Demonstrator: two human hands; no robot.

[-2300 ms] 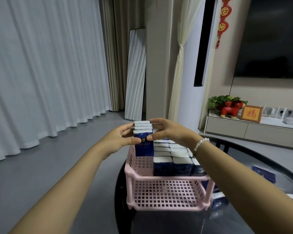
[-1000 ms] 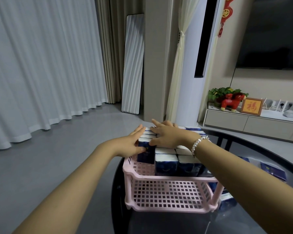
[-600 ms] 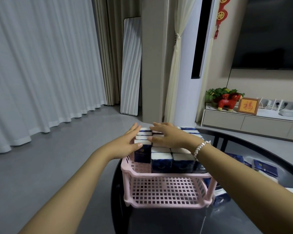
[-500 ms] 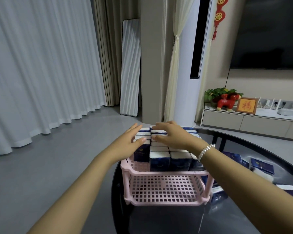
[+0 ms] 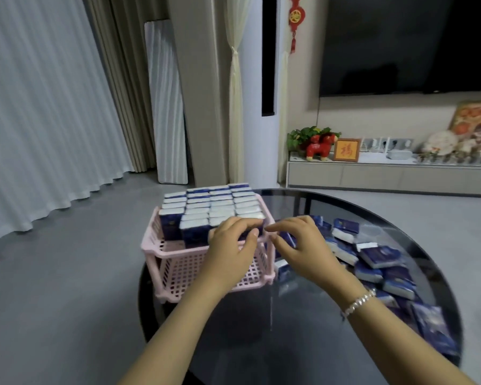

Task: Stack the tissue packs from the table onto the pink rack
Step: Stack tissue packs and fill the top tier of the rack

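Two hands, left (image 5: 232,247) curled round a racked tissue pack (image 5: 248,221), right (image 5: 303,245) loosely curled, empty; one pink rack (image 5: 175,252).

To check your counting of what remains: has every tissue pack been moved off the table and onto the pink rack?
No: a heap of loose tissue packs lies on the black table right of the pink rack.

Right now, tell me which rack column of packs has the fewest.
The leftmost column in the pink rack: its back starts nearer than the other three columns, so it is short a pack.

Home living room: television (image 5: 406,43), curtains (image 5: 47,107), sideboard (image 5: 386,175).
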